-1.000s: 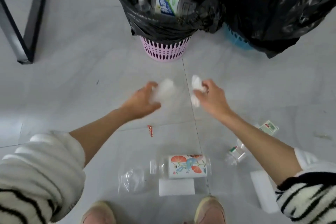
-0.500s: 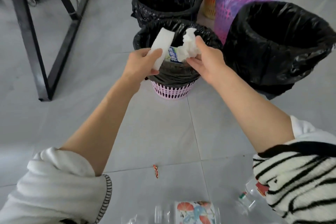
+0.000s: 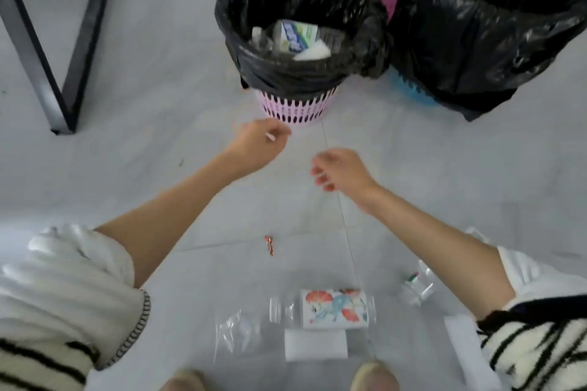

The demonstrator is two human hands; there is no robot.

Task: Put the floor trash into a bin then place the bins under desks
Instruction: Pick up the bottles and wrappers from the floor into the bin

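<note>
Both hands hang empty, fingers loosely curled — the left hand (image 3: 262, 143) just before the pink bin (image 3: 297, 109), the right hand (image 3: 338, 173) nearer the person. The clear bottle (image 3: 324, 308) lies behind them by the feet, its long axis crosswise, closer to the right hand — smooth plastic beside a flat white foam block (image 3: 316, 344) and crinkled bag (image 3: 236, 332).

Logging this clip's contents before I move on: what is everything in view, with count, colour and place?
pink slotted bin: 1, black liner, centre, holds trash
large black-lined bin: 1, right
black metal desk frame: 1, upper left
flower-label clear bottle: 1, floor, near
white foam blocks: 2, near floor
clear plastic bag: 1, left of bottle
red wrapper: 1, mid floor
small clear bottle: 1, right
left hand: loosely curled, holds nothing
right hand: likewise
</note>
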